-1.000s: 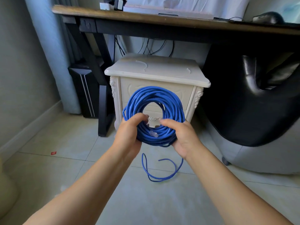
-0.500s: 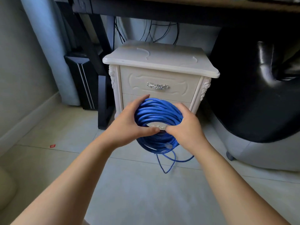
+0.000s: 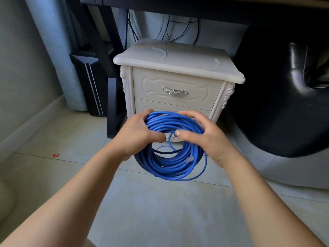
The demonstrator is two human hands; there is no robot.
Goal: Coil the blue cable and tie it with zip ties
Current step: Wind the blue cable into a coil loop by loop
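blue cable [image 3: 169, 157], wound into a thick round coil, is held up in the air between both hands, in front of the lower drawer of a cream cabinet [image 3: 178, 68] and above the tiled floor [image 3: 160, 211]. the left hand [image 3: 137, 136] grips the coil's upper left, its fingers curled over the strands and its thumb tucked through the middle. the right hand [image 3: 204, 136] grips the upper right, its fingers arched and slightly spread over the top and its thumb pointing into the centre. the two thumb tips are close together. one outer loop sags wider than the rest at the lower right. a clear plug [image 3: 189, 159] lies against the coil's lower right. a silver handle [image 3: 174, 91] sits on the upper drawer. a small red scrap [image 3: 55, 155] lies on the floor to the left. a black chair [image 3: 284, 104] stands just right of the cabinet, and dark wires [image 3: 178, 27] hang behind it.
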